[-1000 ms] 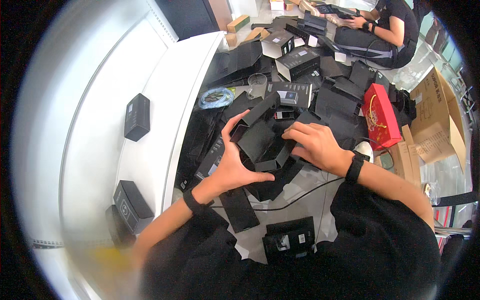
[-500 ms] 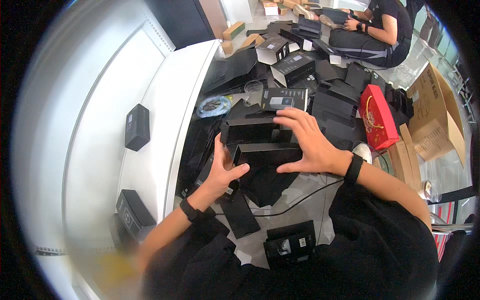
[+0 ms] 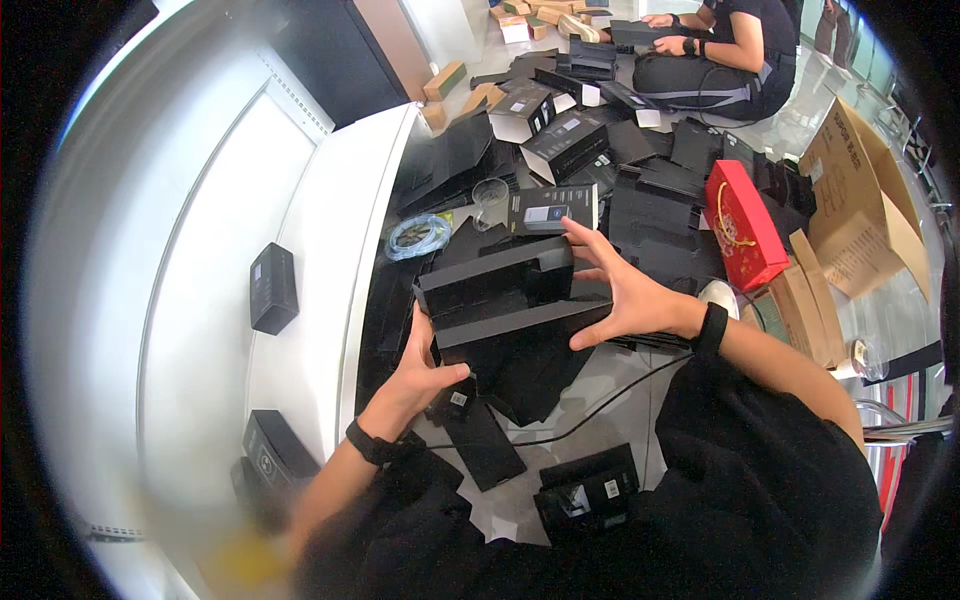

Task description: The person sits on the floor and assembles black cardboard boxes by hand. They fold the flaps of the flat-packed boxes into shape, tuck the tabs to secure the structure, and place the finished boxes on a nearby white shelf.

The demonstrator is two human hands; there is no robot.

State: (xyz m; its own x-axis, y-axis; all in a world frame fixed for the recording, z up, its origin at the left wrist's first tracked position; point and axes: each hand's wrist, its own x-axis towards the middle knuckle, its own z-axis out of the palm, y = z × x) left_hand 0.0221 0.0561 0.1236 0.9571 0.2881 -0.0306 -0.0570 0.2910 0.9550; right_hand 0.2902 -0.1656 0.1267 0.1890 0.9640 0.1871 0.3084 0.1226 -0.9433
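Observation:
Between my hands is an open black cardboard box (image 3: 515, 338), its long inner hollow facing up and its right end slightly raised. My left hand (image 3: 420, 368) grips the left end, thumb on the near side and fingers behind it. At the opposite end, my right hand (image 3: 635, 292) holds the box with the thumb low on the near wall and the fingers around the far corner. Just beyond lies a black box with a device pictured on it (image 3: 553, 210). Under my left hand a flat black cardboard piece (image 3: 480, 445) rests on the floor.
A white shelf (image 3: 385, 200) at left bears two black boxes (image 3: 273, 288). Black cartons (image 3: 565, 143), a blue cable coil (image 3: 418, 237) and a clear cup (image 3: 490, 195) lie ahead. A red gift box (image 3: 745, 225) and large carton (image 3: 860, 200) stand right. Another person (image 3: 740, 50) sits beyond.
The box has tilted and come round, so more of its near wall and hollow shows. My right hand has closed in on its right end. The whole view has shifted slightly.

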